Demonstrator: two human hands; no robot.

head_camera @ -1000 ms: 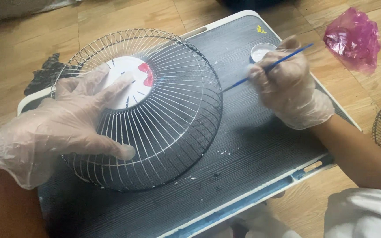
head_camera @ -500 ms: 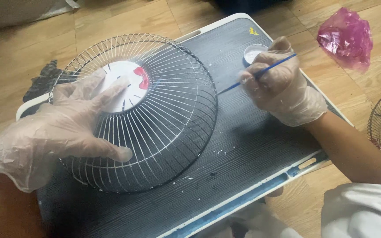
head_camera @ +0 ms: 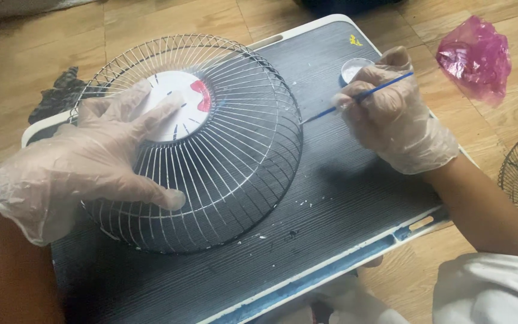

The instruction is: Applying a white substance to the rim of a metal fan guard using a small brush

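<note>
on the dark board [head_camera: 355, 198], the left hand [head_camera: 85, 162] is lying spread and flat on the wire fan guard [head_camera: 211, 156] near the left, gripping nothing. the right hand [head_camera: 397, 114] is pinching a thin blue brush [head_camera: 367, 94], its tip nearing the guard's right rim. most wires are looking white already, though the far side is hard to judge; a small paint cup [head_camera: 354, 68] is sitting beyond.

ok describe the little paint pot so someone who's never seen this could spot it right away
Start at the dark grey board on the wooden floor and go to its far right corner. There, just beyond the gloved right hand holding a thin blue brush, sits the small round pot. It is the only tiny clear dish with white inside.
</note>
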